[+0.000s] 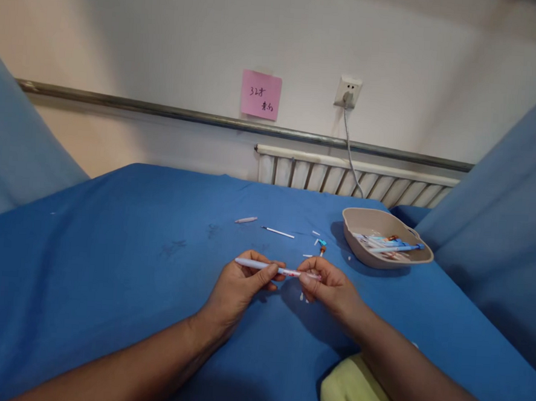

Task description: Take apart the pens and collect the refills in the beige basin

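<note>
A slim pen [293, 273] with a pale lavender-white barrel and a pinkish, red-marked end lies nearly level between my two hands. My left hand [240, 286] is closed around the pale barrel, thumb on top. The pinkish end is pinched in the fingers of my right hand [333, 289], which hide part of it. Beyond the hands, a pen refill [279, 232] with a dark tip rests on the blue cloth. To its left lies a short pale pen barrel [245, 220]. Several small white pieces are scattered near a teal piece [322, 243] and a brown piece [322, 250].
A beige basket [354, 239] holding several pens stands on the blue cloth [110, 263] at the right. Something yellow-green and soft [351, 387] is by my right forearm. Behind are a radiator [333, 174], a metal rail [164, 112] and a plugged-in cable [350, 148]. Blue curtains hang at both sides.
</note>
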`<state>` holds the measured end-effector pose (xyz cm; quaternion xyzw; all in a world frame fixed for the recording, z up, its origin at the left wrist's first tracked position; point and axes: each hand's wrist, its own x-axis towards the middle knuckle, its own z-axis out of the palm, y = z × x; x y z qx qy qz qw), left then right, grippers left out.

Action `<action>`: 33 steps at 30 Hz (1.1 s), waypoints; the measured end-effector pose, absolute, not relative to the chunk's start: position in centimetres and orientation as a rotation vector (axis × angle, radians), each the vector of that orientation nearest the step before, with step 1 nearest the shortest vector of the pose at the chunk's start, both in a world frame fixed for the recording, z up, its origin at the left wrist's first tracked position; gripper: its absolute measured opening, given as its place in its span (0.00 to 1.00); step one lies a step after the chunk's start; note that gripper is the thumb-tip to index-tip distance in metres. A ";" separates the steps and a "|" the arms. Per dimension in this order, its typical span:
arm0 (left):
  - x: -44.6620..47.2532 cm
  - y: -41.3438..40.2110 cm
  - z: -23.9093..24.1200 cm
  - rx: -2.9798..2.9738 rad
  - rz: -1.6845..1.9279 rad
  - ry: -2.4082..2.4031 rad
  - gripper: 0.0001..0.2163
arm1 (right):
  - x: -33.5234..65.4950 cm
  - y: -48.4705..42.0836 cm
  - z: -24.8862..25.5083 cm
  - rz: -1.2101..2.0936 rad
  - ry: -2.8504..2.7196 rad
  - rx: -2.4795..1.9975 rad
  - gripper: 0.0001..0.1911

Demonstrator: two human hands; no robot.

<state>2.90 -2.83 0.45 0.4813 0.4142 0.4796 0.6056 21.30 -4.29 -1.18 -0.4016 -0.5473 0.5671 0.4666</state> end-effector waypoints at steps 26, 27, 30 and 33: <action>2.4 -3.9 2.1 1.100 1.008 0.815 0.09 | 21.6 -5.6 -0.3 0.952 -1.469 -1.052 0.06; 2.3 -3.9 2.2 1.120 0.988 0.818 0.09 | 21.6 -5.5 -0.3 0.964 -1.450 -1.047 0.06; 2.1 -3.6 2.2 1.196 0.935 0.861 0.11 | 21.7 -5.5 -0.3 0.997 -1.427 -1.027 0.07; 2.1 -3.3 2.2 1.224 0.916 0.883 0.13 | 21.8 -5.5 -0.2 1.059 -1.421 -1.005 0.08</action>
